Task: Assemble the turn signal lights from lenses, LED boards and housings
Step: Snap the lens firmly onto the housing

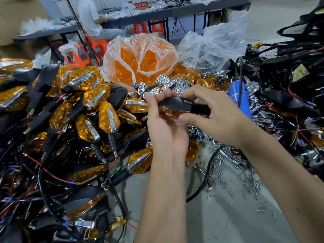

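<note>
Two bare forearms reach in from the near edge and meet over the middle of the grey table (219, 216). Between them is a turn signal light (177, 105): a black pointed shell with a strip of amber lens showing along its lower edge and a square black stem at its right end. It is held above the table, just near of a scatter of small chrome reflector pieces (168, 83). The left hand (166, 125), palm up, curls its fingers round the pointed left end of the light from below. The right hand (215, 114) pinches the stem end, thumb under it and fingers arched over the top.

On the left lies a large heap of finished lights (84, 106) with amber lenses, chrome trims, black stems and tangled red and black wires. Farther off sits a clear plastic bag of amber lenses (140, 60), and right of it a second clear bag (212, 44). A blue power tool (240, 99) stands just right of the hands, and a dark pile of housings and wires (289, 95) fills the far right. Loose screws (236, 172) are strewn on the table near the right forearm. A seated person in white (91, 16) works at a far bench
</note>
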`<state>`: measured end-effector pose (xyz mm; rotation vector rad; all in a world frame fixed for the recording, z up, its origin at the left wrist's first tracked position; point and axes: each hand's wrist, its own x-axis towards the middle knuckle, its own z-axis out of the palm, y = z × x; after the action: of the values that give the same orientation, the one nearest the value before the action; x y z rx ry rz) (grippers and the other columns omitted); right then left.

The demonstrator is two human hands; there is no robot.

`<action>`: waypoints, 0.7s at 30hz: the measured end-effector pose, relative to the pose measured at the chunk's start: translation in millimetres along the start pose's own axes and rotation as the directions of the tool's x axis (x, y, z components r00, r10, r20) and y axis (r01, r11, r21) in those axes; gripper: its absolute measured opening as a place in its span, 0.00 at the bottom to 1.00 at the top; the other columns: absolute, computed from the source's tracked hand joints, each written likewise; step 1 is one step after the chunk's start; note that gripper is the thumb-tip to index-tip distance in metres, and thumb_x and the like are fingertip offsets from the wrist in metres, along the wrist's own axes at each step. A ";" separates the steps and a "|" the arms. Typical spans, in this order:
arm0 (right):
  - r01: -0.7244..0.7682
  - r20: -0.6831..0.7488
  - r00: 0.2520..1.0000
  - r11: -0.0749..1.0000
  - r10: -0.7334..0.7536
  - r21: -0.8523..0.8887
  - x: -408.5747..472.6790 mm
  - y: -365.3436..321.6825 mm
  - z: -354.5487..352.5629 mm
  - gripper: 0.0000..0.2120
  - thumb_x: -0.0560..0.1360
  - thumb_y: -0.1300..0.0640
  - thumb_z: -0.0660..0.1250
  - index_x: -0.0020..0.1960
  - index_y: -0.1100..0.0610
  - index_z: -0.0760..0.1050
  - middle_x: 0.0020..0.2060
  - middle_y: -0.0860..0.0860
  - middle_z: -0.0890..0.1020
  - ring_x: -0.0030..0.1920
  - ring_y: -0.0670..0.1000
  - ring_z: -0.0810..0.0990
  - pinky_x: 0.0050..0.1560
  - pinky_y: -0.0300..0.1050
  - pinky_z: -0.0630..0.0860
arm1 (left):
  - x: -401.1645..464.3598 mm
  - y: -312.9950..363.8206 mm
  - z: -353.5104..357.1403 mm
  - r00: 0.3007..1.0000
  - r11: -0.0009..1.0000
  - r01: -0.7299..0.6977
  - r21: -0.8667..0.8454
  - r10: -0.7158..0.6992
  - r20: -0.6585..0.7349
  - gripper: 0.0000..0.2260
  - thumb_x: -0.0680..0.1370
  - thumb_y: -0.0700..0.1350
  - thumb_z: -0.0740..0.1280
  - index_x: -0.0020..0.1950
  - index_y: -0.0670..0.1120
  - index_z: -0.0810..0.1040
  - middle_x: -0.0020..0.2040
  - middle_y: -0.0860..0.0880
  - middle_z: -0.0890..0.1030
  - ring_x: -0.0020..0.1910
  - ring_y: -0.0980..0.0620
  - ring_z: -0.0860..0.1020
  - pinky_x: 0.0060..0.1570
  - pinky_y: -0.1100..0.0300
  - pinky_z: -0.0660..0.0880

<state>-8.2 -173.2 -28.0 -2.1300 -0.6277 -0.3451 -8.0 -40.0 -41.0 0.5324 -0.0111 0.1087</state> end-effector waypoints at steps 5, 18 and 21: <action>0.071 -0.069 0.994 0.978 -0.086 -0.197 4.3 -4.9 1.5 0.19 0.78 0.46 0.68 0.66 0.51 0.76 0.57 0.42 0.80 0.55 0.49 0.80 0.52 0.55 0.78 | -3.1 -4.3 5.0 1.000 0.982 0.003 -0.190 -0.001 0.011 0.14 0.82 0.52 0.63 0.49 0.48 0.87 0.51 0.52 0.87 0.50 0.54 0.85 0.50 0.58 0.82; 0.003 0.086 0.996 0.956 0.024 -0.295 2.5 -13.2 5.2 0.18 0.77 0.43 0.71 0.58 0.46 0.66 0.53 0.43 0.75 0.49 0.48 0.75 0.48 0.50 0.75 | -2.4 -4.1 6.9 0.994 0.997 0.073 0.014 -0.071 -0.085 0.17 0.86 0.55 0.60 0.45 0.46 0.78 0.43 0.47 0.81 0.43 0.48 0.81 0.45 0.54 0.82; -0.044 0.109 0.992 0.978 0.068 -0.204 4.2 -17.1 4.8 0.18 0.77 0.53 0.74 0.61 0.50 0.69 0.59 0.47 0.77 0.57 0.49 0.77 0.59 0.49 0.75 | -0.9 -11.1 5.6 0.992 0.991 0.067 0.112 -0.055 -0.111 0.14 0.83 0.57 0.66 0.51 0.46 0.80 0.46 0.45 0.84 0.46 0.47 0.85 0.46 0.50 0.84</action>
<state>-14.0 -159.5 -17.5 -2.3709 -0.6193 -0.2647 -7.7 -52.4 -41.8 0.6414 0.1176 0.0786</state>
